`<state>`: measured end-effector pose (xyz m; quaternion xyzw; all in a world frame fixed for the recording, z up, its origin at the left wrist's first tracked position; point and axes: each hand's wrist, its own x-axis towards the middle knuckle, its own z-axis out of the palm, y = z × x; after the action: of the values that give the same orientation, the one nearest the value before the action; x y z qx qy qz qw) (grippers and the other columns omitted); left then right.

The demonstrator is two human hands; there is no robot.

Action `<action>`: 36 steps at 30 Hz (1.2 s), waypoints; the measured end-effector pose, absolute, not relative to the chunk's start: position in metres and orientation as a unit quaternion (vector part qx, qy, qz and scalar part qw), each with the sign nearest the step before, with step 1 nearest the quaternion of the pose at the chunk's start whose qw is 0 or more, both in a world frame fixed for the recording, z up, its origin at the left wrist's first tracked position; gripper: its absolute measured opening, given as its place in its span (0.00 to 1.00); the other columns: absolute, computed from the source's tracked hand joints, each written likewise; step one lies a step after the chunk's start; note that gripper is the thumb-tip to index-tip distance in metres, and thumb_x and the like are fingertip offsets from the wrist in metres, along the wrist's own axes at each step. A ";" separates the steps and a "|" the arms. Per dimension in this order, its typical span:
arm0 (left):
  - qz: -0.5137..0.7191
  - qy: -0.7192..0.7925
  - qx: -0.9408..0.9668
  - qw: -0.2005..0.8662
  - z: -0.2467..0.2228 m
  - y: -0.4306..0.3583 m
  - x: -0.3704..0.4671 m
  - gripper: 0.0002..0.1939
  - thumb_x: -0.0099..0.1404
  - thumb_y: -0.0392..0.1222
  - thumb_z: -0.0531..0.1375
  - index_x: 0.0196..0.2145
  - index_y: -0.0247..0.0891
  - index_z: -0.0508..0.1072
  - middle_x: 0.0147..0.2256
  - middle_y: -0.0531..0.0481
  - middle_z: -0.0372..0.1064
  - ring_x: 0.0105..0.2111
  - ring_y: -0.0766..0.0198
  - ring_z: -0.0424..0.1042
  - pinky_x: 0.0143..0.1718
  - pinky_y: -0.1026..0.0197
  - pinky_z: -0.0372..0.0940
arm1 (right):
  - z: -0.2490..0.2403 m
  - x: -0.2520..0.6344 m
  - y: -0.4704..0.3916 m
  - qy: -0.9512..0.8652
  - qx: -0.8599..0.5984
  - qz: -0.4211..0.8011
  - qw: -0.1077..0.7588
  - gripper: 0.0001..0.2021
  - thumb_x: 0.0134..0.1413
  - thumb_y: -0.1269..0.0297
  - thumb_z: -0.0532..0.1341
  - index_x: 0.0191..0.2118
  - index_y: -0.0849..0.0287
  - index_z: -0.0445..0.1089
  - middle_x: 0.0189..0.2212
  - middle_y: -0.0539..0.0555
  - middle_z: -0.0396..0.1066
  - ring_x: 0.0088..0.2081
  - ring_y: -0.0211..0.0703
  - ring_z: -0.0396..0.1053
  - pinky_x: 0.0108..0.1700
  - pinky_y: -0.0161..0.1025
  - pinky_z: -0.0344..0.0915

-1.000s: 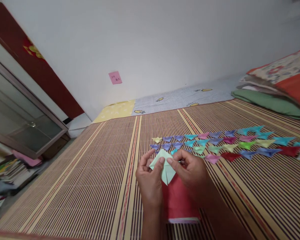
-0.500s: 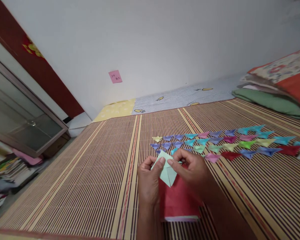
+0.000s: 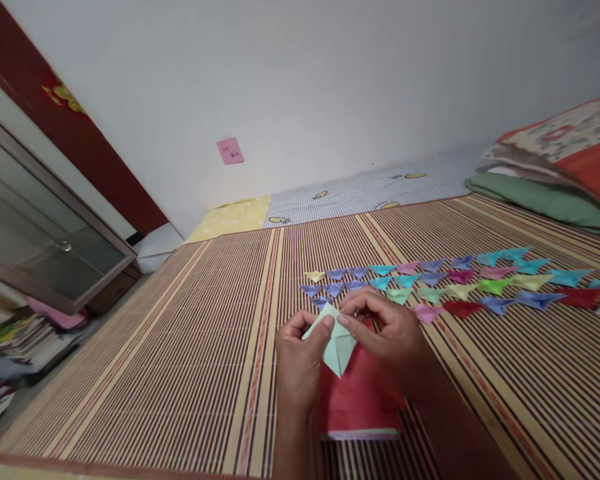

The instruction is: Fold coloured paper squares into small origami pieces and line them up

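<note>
A pale green sheet of origami paper [image 3: 339,353], folded to a diamond shape with a crease down its lower half, is held up between both hands. My left hand [image 3: 300,353] pinches its left side, thumb on the front face. On the right side my right hand [image 3: 385,333] grips the same paper between thumb and fingers, near its middle and right edge. Below them lies a stack of coloured paper with a red sheet [image 3: 357,400] on top. Beyond the hands, several folded paper boats [image 3: 461,291] in many colours stand in rows, partly hidden by my right hand.
A striped bamboo mat [image 3: 180,353] covers the bed. Pillows [image 3: 580,153] and a green folded cloth [image 3: 535,200] are piled at the far right. At left stand a glass-doored cabinet [image 3: 55,220] and a pile of books [image 3: 25,337]. A pink note [image 3: 229,151] is on the wall.
My right-hand fingers have shifted slightly inward and up along the paper's right side. The left hand keeps its pinch, and the paper has tilted a little.
</note>
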<state>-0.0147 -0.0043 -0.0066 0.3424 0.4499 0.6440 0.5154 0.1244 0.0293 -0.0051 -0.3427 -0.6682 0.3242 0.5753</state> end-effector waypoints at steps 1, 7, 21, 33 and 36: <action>0.640 0.451 0.349 0.514 -0.007 -0.004 -0.016 0.15 0.58 0.43 0.73 0.24 0.35 0.71 0.22 0.56 0.69 0.21 0.69 0.66 0.25 0.66 0.62 | -0.005 0.124 0.029 -0.668 -0.343 0.327 0.574 0.05 0.58 0.71 0.64 0.31 0.56 0.71 0.34 0.51 0.73 0.41 0.46 0.72 0.43 0.42 0.66; 0.620 0.464 0.383 0.503 -0.006 -0.005 -0.020 0.15 0.56 0.44 0.73 0.24 0.35 0.73 0.22 0.56 0.68 0.22 0.70 0.65 0.26 0.67 0.61 | -0.005 0.124 0.028 -0.647 -0.357 0.380 0.557 0.06 0.58 0.68 0.63 0.29 0.56 0.71 0.33 0.52 0.73 0.38 0.45 0.71 0.39 0.42 0.66; 0.590 0.489 0.405 0.499 -0.004 -0.007 -0.021 0.15 0.57 0.46 0.73 0.26 0.33 0.75 0.23 0.53 0.70 0.23 0.68 0.66 0.26 0.66 0.62 | 0.000 0.123 0.024 -0.636 -0.385 0.400 0.535 0.06 0.58 0.66 0.62 0.29 0.57 0.69 0.30 0.50 0.70 0.32 0.41 0.67 0.33 0.39 0.63; 0.609 0.467 0.385 0.513 -0.005 -0.008 -0.020 0.15 0.59 0.48 0.72 0.29 0.34 0.74 0.24 0.53 0.71 0.21 0.68 0.67 0.24 0.66 0.63 | -0.003 0.149 0.031 -0.676 -0.318 0.490 0.449 0.08 0.54 0.62 0.68 0.29 0.56 0.70 0.32 0.50 0.70 0.34 0.42 0.67 0.37 0.39 0.66; 0.611 0.457 0.388 0.517 -0.006 -0.008 -0.020 0.15 0.60 0.48 0.71 0.30 0.34 0.75 0.25 0.53 0.71 0.21 0.68 0.67 0.24 0.66 0.63 | -0.003 0.147 0.030 -0.653 -0.313 0.507 0.467 0.10 0.56 0.63 0.67 0.27 0.57 0.70 0.31 0.50 0.69 0.34 0.41 0.67 0.36 0.39 0.66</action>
<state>-0.0196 -0.0084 -0.0060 0.3881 0.4569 0.6108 0.5172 0.1467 0.0299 -0.0034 -0.3134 -0.6533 0.5069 0.4669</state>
